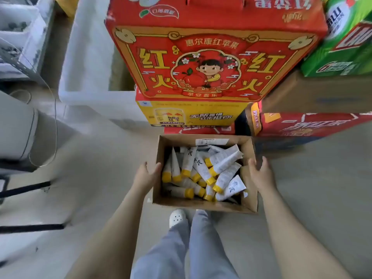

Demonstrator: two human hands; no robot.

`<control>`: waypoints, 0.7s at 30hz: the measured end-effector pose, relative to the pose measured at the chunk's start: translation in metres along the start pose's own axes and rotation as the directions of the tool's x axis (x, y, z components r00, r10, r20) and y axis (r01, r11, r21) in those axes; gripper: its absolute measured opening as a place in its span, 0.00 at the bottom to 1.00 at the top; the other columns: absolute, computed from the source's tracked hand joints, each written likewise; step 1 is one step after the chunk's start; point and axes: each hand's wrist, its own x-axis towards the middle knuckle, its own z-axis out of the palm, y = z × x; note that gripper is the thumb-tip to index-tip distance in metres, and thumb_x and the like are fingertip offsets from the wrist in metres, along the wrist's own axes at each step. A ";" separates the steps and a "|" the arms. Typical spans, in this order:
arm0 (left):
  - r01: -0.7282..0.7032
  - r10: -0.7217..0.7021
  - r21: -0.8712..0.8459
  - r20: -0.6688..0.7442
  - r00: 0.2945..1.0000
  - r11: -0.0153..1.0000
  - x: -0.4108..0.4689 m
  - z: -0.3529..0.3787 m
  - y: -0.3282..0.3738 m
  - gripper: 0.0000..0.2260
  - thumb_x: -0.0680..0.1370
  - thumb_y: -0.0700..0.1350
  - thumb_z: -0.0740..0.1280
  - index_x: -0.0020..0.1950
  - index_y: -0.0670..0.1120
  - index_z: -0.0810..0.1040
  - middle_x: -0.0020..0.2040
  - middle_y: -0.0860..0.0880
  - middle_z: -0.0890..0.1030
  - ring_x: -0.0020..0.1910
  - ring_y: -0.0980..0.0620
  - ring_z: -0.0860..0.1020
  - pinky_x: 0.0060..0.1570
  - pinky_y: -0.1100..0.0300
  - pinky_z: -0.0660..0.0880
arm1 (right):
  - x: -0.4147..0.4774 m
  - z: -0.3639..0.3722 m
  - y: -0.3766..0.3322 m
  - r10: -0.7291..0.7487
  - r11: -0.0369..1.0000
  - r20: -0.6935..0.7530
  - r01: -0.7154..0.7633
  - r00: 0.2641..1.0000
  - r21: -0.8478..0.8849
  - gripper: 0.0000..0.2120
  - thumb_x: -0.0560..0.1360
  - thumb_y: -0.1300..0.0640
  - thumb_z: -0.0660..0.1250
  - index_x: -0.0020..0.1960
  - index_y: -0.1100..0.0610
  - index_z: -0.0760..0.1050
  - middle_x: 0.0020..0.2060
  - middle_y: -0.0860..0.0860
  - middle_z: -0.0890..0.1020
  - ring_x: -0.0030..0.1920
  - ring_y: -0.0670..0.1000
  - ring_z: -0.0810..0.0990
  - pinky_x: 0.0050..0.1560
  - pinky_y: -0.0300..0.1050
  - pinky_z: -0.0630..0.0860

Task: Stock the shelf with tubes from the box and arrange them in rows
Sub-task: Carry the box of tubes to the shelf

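Observation:
An open brown cardboard box [203,205] sits low in front of me, above the floor and my legs. Inside lie several white tubes with yellow caps [203,174], piled loosely in all directions. My left hand [146,175] grips the box's left wall, thumb over the rim. My right hand [259,173] grips the right wall the same way. No shelf shows in this view.
Stacked red and yellow drink cartons [205,63] stand right behind the box. A green carton [342,37] and a brown carton [318,93] are at the right. A white plastic crate [88,57] sits at the left. My white shoe [177,217] is under the box.

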 end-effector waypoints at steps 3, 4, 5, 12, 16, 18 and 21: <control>0.101 -0.107 -0.116 -0.041 0.993 0.988 0.011 0.021 0.002 0.31 0.78 0.60 0.59 0.75 0.42 0.60 0.73 0.42 0.67 0.71 0.42 0.66 0.69 0.50 0.64 | 0.015 0.010 0.008 0.027 1.000 0.021 -0.027 0.999 0.001 0.29 0.79 0.44 0.56 0.73 0.62 0.59 0.70 0.60 0.69 0.69 0.60 0.68 0.65 0.50 0.66; 0.116 -0.122 -0.119 -0.043 0.992 0.986 0.012 0.027 0.002 0.30 0.79 0.59 0.58 0.74 0.41 0.63 0.71 0.41 0.69 0.69 0.42 0.67 0.68 0.51 0.65 | 0.017 0.014 0.010 0.043 0.999 0.037 -0.043 0.998 -0.002 0.27 0.80 0.46 0.56 0.71 0.63 0.62 0.68 0.61 0.70 0.67 0.61 0.69 0.62 0.49 0.67; 0.122 -0.129 -0.111 -0.058 0.990 0.986 0.012 0.033 0.003 0.28 0.80 0.59 0.56 0.71 0.40 0.66 0.69 0.40 0.71 0.68 0.41 0.69 0.65 0.52 0.65 | 0.018 0.017 0.013 0.043 0.999 0.038 -0.043 0.998 0.011 0.24 0.80 0.47 0.56 0.67 0.64 0.65 0.65 0.62 0.73 0.65 0.62 0.71 0.57 0.48 0.68; 0.097 -0.106 -0.052 -0.214 0.971 0.994 0.014 0.047 0.006 0.25 0.82 0.55 0.52 0.49 0.34 0.76 0.51 0.33 0.78 0.54 0.36 0.75 0.48 0.53 0.66 | 0.028 0.027 0.025 -0.011 1.000 -0.079 0.011 0.997 -0.001 0.20 0.81 0.49 0.53 0.55 0.65 0.73 0.52 0.65 0.79 0.54 0.64 0.77 0.49 0.51 0.70; 0.127 -0.124 -0.008 -0.264 0.956 0.992 0.013 0.050 0.003 0.25 0.82 0.56 0.51 0.53 0.36 0.76 0.54 0.35 0.78 0.56 0.36 0.74 0.52 0.50 0.68 | 0.025 0.029 0.027 -0.014 0.997 -0.158 0.002 0.987 -0.072 0.21 0.81 0.48 0.51 0.52 0.64 0.75 0.48 0.64 0.80 0.50 0.65 0.77 0.46 0.52 0.71; 0.124 -0.108 0.040 -0.274 0.956 0.992 0.007 0.049 0.004 0.25 0.82 0.56 0.51 0.53 0.36 0.76 0.54 0.35 0.78 0.55 0.36 0.75 0.52 0.49 0.69 | 0.021 0.029 0.025 -0.011 0.994 -0.187 -0.009 0.982 -0.110 0.22 0.82 0.49 0.51 0.51 0.65 0.75 0.46 0.64 0.81 0.49 0.65 0.77 0.45 0.51 0.69; 0.105 -0.080 0.076 -0.276 0.958 0.992 -0.009 0.046 0.001 0.24 0.82 0.55 0.51 0.53 0.36 0.76 0.53 0.35 0.78 0.55 0.36 0.74 0.50 0.51 0.68 | 0.008 0.024 0.026 -0.011 0.991 -0.205 -0.017 0.979 -0.134 0.22 0.82 0.50 0.50 0.52 0.66 0.75 0.46 0.64 0.80 0.48 0.64 0.77 0.42 0.48 0.65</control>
